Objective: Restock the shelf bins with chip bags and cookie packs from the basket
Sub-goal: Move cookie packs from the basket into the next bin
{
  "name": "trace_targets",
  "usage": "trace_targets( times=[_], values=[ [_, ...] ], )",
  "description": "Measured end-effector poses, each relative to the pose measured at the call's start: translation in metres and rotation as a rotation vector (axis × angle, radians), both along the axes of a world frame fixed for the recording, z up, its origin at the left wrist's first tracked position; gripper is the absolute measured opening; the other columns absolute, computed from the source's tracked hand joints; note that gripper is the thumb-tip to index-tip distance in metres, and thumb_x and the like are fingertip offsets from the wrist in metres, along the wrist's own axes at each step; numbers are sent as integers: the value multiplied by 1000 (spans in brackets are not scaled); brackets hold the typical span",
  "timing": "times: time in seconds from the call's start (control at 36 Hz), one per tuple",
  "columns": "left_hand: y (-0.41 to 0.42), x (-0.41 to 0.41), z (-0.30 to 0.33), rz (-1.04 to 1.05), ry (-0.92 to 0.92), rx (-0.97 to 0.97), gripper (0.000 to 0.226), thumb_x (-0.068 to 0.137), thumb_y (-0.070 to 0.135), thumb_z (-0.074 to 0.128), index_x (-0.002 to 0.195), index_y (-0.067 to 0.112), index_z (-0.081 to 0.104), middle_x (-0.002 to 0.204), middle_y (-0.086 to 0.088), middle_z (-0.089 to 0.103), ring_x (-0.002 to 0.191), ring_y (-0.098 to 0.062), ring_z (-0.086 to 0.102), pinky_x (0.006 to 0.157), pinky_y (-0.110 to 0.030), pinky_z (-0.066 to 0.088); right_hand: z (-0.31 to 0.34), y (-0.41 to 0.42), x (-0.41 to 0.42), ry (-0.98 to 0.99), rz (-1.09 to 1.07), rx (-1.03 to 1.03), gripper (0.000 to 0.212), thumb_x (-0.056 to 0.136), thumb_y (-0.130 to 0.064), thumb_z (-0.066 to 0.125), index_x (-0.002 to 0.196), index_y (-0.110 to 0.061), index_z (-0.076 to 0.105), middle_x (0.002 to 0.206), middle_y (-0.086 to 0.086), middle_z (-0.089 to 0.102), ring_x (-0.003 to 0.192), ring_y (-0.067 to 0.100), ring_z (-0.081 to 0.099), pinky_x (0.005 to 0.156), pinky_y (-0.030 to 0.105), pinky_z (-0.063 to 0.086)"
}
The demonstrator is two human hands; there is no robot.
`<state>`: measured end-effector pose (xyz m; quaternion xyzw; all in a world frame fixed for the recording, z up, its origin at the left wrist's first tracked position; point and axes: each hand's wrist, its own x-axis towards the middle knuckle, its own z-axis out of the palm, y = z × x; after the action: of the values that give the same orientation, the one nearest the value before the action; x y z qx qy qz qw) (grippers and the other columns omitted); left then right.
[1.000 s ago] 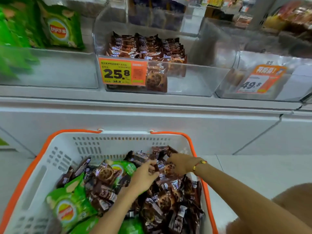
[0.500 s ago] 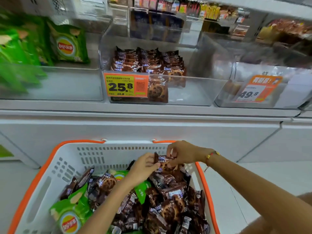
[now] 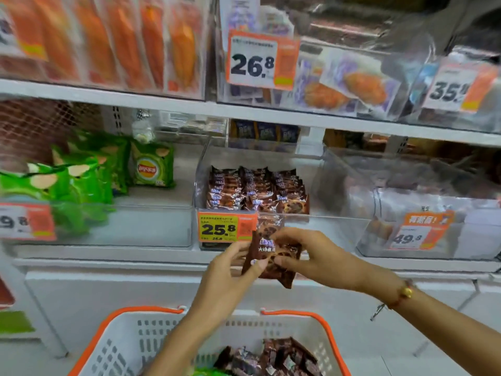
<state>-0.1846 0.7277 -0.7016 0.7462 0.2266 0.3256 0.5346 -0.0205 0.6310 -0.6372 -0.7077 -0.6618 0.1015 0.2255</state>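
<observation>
Brown cookie packs [image 3: 271, 256], a small bunch, pinched between left hand [image 3: 230, 270] and right hand [image 3: 306, 256], held up just before the clear middle bin [image 3: 325, 229] already stocked with cookies. Chip bags [image 3: 81, 180] in left bin. Basket [image 3: 130, 346] below.

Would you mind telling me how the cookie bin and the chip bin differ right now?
The cookie bin holds brown packs standing in neat rows at the back; the chip bin holds green bags leaning loosely. The cookie bin's tag reads 25.8; the chip bin's is partly cut off. Both are clear plastic with bare fronts.
</observation>
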Motion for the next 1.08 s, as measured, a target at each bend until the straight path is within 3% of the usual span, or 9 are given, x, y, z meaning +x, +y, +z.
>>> trace_targets(
  times=[0.08, 0.17, 0.25, 0.31, 0.36, 0.44, 0.58, 0.83, 1.08],
  values=[
    [5, 0, 28, 71, -50, 127, 28, 83, 45, 66, 110, 41, 61, 104, 28, 66, 101, 10, 58, 87, -18, 46, 26, 6, 3, 68, 43, 52, 20, 90, -21, 65, 110, -20, 61, 89, -21, 56, 84, 1, 55, 76, 17, 46],
    [18, 0, 58, 224, -115, 289, 22, 85, 42, 65, 106, 42, 61, 104, 26, 64, 100, 9, 57, 82, -9, 42, 55, 16, 14, 122, 32, 95, 20, 89, -21, 66, 108, -22, 62, 93, -14, 63, 86, -1, 59, 78, 15, 47],
    [45, 0, 78, 424, -134, 496, 21, 88, 35, 64, 108, 38, 58, 110, 24, 58, 105, -2, 55, 86, -26, 46, 82, 27, 35, 90, -26, 137, 19, 88, -20, 66, 106, -25, 61, 97, -7, 68, 87, 0, 62, 79, 14, 47],
    [66, 0, 84, 510, -98, 570, 25, 89, 28, 63, 112, 33, 57, 112, 18, 55, 105, -8, 54, 83, -32, 47, 95, 35, 53, 12, -107, 156, 22, 87, -21, 67, 108, -23, 61, 102, 1, 69, 96, 10, 63, 87, 24, 49],
    [86, 1, 85, 560, -46, 577, 29, 89, 24, 62, 117, 26, 56, 118, 10, 53, 104, -11, 55, 80, -33, 49, 102, 44, 71, -105, -211, 135, 27, 87, -22, 69, 113, -18, 63, 106, 4, 67, 101, 16, 61, 90, 32, 48],
    [102, 4, 83, 594, 8, 516, 31, 90, 25, 60, 121, 25, 56, 121, 3, 54, 99, -17, 58, 80, -38, 51, 94, 58, 94, -281, -290, -26, 32, 85, -24, 71, 114, -14, 64, 110, 4, 66, 103, 20, 61, 87, 27, 45],
    [104, 9, 76, 617, 6, 482, 31, 92, 19, 59, 123, 21, 58, 118, -1, 61, 88, -25, 64, 81, -38, 50, 64, 75, 107, -329, -328, -243, 33, 78, -29, 78, 106, -21, 62, 108, 0, 63, 102, 19, 60, 92, 34, 49],
    [108, 6, 56, 626, -6, 544, 40, 90, 12, 61, 131, 14, 59, 125, -4, 61, 98, -26, 64, 85, -37, 52, 35, 87, 105, -636, -337, -142, 34, 81, -36, 74, 111, -24, 64, 110, -3, 65, 101, 20, 60, 76, 31, 47],
    [108, 8, 56, 638, -5, 525, 45, 86, 6, 63, 130, 14, 59, 128, -2, 60, 107, -19, 60, 84, -27, 42, 30, 96, 99, -580, -285, -155, 31, 84, -24, 73, 114, -22, 65, 105, 1, 68, 95, 21, 63, 73, 29, 48]
  ],
)
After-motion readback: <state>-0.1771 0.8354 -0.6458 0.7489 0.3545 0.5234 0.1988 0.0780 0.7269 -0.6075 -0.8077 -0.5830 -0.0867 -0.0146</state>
